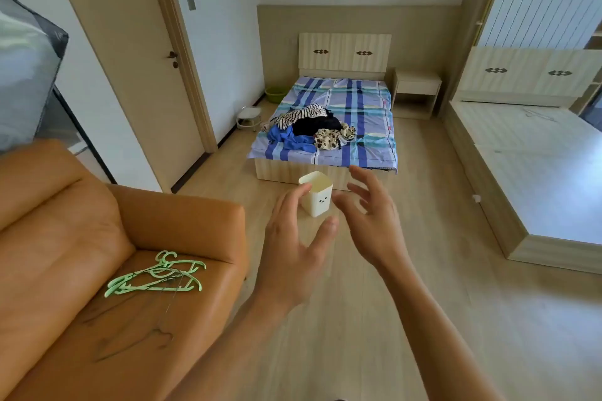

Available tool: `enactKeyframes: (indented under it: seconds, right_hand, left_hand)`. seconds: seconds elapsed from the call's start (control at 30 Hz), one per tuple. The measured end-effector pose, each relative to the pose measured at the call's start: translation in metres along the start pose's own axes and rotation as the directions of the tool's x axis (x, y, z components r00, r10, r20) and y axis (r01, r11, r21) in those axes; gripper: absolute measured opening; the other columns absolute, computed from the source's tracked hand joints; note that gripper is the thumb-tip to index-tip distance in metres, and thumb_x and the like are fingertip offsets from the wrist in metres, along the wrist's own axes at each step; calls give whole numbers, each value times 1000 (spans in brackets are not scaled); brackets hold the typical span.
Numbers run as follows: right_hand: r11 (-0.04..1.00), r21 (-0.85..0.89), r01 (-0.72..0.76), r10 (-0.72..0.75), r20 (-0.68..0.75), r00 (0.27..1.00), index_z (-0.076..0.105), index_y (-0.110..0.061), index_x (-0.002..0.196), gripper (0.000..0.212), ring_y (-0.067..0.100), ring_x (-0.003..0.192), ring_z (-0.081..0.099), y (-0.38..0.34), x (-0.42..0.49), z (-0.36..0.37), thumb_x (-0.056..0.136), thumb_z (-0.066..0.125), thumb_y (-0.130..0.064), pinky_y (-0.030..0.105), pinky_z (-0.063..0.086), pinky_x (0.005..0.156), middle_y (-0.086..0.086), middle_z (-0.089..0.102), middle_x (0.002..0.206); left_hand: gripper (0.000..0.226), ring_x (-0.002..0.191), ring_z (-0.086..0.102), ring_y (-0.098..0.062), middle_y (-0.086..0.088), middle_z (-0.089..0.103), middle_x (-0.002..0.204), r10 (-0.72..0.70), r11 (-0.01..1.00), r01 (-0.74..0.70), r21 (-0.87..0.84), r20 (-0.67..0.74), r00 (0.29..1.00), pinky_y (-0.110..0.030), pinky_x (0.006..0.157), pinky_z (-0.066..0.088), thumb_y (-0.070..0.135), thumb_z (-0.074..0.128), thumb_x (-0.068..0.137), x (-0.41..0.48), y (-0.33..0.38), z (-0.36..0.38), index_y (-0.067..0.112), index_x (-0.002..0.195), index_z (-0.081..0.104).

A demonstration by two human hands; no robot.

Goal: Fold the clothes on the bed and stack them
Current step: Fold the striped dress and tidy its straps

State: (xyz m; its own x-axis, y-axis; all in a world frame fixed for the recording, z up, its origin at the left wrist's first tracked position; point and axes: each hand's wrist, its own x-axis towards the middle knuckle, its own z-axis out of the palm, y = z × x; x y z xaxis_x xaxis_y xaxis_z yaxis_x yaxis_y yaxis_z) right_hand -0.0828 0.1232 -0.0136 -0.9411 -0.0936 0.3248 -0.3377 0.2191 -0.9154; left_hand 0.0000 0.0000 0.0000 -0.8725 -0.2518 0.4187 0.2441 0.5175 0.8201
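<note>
Far across the room, unfolded clothes [311, 128] heaped on the plaid-sheeted bed [358, 101]. Near, left hand [293, 238] and right hand [374, 218] raised, fingers spread, holding nothing. Beyond them, a cream bin [321, 202] on the floor. Near left, green hangers [156, 275] lying on the orange sofa [65, 221].

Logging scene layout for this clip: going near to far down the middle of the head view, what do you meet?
left hand and right hand → white bin on the floor → clothes pile on the bed → headboard
</note>
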Motion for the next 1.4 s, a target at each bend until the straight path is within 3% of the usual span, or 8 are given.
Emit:
enactKeyframes:
  seconds: [0.13, 0.3, 0.43, 0.67, 0.93, 1.2, 1.4]
  right_hand:
    - [996, 80, -40, 39, 14, 999, 52, -33, 137, 48, -4, 122, 54, 26, 34, 2, 92, 68, -30, 31, 46, 105, -17, 58, 131]
    - [988, 134, -80, 75, 47, 996, 53, -32, 137, 47, -4, 121, 55, 57, 91, 1, 92, 67, -33, 31, 46, 106, -9, 60, 134]
    - [985, 132, -112, 100, 98, 990, 54, -32, 136, 45, -3, 120, 56, 78, 141, 3, 93, 67, -31, 29, 49, 103, -10, 61, 131]
    - [975, 155, -157, 129, 176, 976, 57, -35, 130, 40, -3, 117, 59, 102, 222, 32, 92, 66, -34, 38, 51, 103, -18, 61, 129]
    - [973, 139, -183, 145, 245, 959, 57, -34, 131, 48, -2, 117, 59, 141, 333, 120, 84, 62, -44, 41, 50, 103, -20, 61, 130]
    - [970, 109, -219, 189, 240, 952, 56, -32, 132, 51, 0, 114, 62, 170, 473, 216, 83, 62, -44, 38, 52, 101, -15, 63, 129]
    - [965, 109, -236, 209, 217, 954, 56, -31, 132, 56, -2, 115, 60, 187, 570, 272, 80, 62, -49, 37, 51, 102, -18, 63, 127]
  left_hand:
    - [50, 128, 44, 10, 27, 53, 131, -73, 995, 69, -70, -48, 996, -3, 97, 31, 41, 63, 89, 26, -18, 21, 31, 137, 50]
    - [51, 131, 47, 2, 23, 55, 134, -149, 987, 140, -84, -110, 983, -28, 108, 38, 50, 61, 87, 72, -43, 50, 36, 135, 51]
    - [48, 130, 48, 2, 22, 57, 134, -191, 977, 176, -119, -125, 974, -27, 108, 40, 47, 61, 87, 112, -50, 79, 34, 133, 53]
    - [45, 128, 50, 3, 25, 58, 131, -255, 962, 236, -136, -146, 956, -28, 108, 41, 45, 62, 88, 182, -77, 94, 36, 131, 54]
    - [41, 127, 51, 0, 24, 60, 128, -320, 942, 290, -171, -188, 928, -31, 107, 42, 45, 61, 87, 293, -163, 83, 38, 127, 56]
    - [36, 123, 52, 6, 27, 61, 122, -281, 954, 265, -141, -113, 953, -9, 97, 40, 41, 61, 88, 455, -254, 58, 34, 124, 59]
    - [34, 122, 56, -1, 22, 64, 122, -253, 957, 237, -166, -83, 964, -24, 101, 44, 38, 61, 89, 566, -306, 49, 30, 122, 61]
